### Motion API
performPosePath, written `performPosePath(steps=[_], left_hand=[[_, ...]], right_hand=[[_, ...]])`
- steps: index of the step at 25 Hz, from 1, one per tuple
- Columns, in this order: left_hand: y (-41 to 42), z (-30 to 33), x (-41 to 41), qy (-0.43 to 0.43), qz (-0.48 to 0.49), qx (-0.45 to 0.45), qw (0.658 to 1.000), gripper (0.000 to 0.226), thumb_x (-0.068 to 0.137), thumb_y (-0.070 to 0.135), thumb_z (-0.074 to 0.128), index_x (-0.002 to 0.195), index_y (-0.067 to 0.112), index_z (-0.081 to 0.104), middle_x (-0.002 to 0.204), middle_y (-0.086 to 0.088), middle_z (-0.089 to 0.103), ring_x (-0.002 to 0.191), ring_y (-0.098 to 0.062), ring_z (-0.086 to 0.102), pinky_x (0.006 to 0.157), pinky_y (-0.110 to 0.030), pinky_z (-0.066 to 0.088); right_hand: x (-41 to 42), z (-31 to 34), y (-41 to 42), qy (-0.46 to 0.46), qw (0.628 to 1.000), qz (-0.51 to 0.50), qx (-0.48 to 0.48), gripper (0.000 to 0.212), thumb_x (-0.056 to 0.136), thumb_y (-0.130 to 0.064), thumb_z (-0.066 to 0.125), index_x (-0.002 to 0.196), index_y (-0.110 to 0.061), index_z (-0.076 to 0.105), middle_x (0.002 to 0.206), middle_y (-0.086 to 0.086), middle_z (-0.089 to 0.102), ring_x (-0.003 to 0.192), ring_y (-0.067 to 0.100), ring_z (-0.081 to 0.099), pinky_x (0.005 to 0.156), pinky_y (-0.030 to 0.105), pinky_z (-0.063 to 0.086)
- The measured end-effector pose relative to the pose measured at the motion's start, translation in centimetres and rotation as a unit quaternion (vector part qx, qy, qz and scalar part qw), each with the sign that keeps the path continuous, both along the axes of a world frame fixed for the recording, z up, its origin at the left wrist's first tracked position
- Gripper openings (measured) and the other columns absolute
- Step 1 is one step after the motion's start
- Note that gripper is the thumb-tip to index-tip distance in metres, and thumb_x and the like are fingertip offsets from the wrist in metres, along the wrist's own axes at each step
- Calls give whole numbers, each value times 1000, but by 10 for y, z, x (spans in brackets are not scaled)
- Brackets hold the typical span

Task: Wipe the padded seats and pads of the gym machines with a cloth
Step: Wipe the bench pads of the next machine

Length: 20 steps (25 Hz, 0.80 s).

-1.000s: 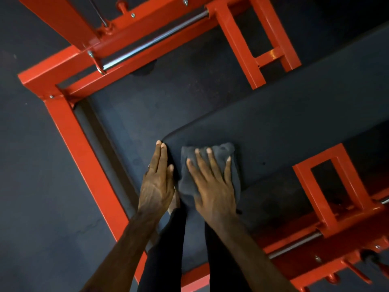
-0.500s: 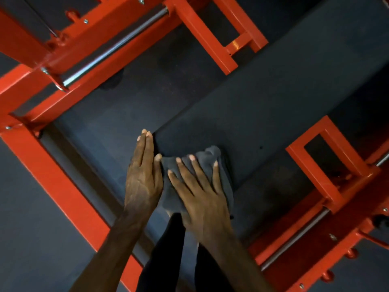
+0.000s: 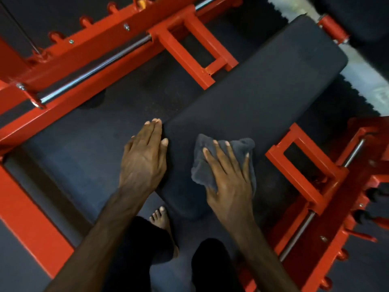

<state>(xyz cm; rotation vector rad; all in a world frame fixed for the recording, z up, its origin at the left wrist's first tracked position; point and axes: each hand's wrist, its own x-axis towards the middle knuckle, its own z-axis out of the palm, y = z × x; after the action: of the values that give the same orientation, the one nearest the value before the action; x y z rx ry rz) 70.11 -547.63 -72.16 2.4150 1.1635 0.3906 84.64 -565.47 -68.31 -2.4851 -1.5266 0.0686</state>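
Since the earlier frame the right hand point(image 3: 230, 175) and the cloth point(image 3: 223, 161) have slid away from the bench's left corner toward the right side of the pad, opening a gap between the two hands that were almost touching before, and the whole length of the padded bench point(image 3: 259, 98) has come into sight up to its far rounded end.

In the head view the dark grey cloth lies bunched on the near part of the black pad, close to its right edge. The right hand presses flat on top of it, fingers straight and spread apart, the fingertips reaching the cloth's far folds. The left hand point(image 3: 145, 157) rests palm down along the pad's left edge, its fingers straight and held close together, the thumb lying on the pad surface. The bench runs diagonally from the near centre to the far right. Red steel frame point(image 3: 101, 45) members flank it on both sides, each with a chrome guide rod point(image 3: 94, 69) and a rectangular red bracket point(image 3: 303, 165) beside the pad. A bare foot point(image 3: 161, 220) stands on the dark rubber floor point(image 3: 84, 148) just under the bench's near end, between the person's forearms
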Motion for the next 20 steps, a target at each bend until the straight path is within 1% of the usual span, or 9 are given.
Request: performPosePath(steps=[1,3,5,7,9,13,15,17,20], left_hand=[[-1,1,6,7,0,4,1000,58,112,40,30,160,10,41,166,-10,42,155,-27,38,116,-58,41],[-2,2,13,16,21,19,999,57,112,42,30,160,13,41,166,-7,43,155,-24,38,114,-56,42],[-4,-1,14,9,47,48,998,54,112,42,34,158,17,45,163,-4,48,152,-22,42,110,-53,43],[-5,-5,16,-3,47,60,997,53,111,42,36,157,19,48,160,-3,52,151,-21,44,108,-52,45],[-3,-10,15,-3,50,62,997,53,110,43,37,156,21,49,158,-2,54,149,-21,47,108,-51,45],[-2,-12,14,0,54,72,996,58,107,48,31,157,25,48,161,4,50,150,-18,45,110,-50,44],[0,-12,17,-1,55,84,995,57,107,47,32,157,24,47,161,2,50,150,-19,45,108,-52,45],[-6,-6,17,-2,55,72,996,55,107,45,35,156,23,49,158,-2,53,149,-20,47,107,-53,47],[-5,-5,16,-3,74,50,996,55,107,47,36,156,27,50,157,-1,54,150,-18,45,109,-51,45]], right_hand=[[-11,-1,-9,-6,1000,-16,8,81,78,-24,64,157,-21,47,168,3,36,159,26,24,124,66,19],[-34,0,-11,-10,998,63,3,78,79,-26,62,156,-21,49,167,3,38,159,26,27,124,66,20],[-13,-3,6,-26,992,123,24,72,82,-25,59,154,-19,52,164,3,43,156,26,32,123,64,24],[32,-4,9,-50,994,90,44,66,85,-23,55,151,-16,55,160,4,49,154,25,38,120,64,30],[49,-11,-9,-63,993,68,72,62,89,-22,53,150,-14,56,158,4,51,153,24,39,119,62,32],[36,-17,4,-69,980,161,96,64,83,-26,59,147,-18,60,157,1,53,152,22,41,122,61,28],[64,-14,13,-45,986,135,83,66,83,-27,54,148,-19,59,158,1,51,153,21,39,123,60,26],[76,-13,-15,-17,990,119,79,69,82,-25,52,150,-18,56,161,2,48,155,23,35,122,63,25],[65,-15,-29,-27,975,204,80,65,86,-25,59,150,-17,56,162,2,46,156,25,34,123,65,24]])
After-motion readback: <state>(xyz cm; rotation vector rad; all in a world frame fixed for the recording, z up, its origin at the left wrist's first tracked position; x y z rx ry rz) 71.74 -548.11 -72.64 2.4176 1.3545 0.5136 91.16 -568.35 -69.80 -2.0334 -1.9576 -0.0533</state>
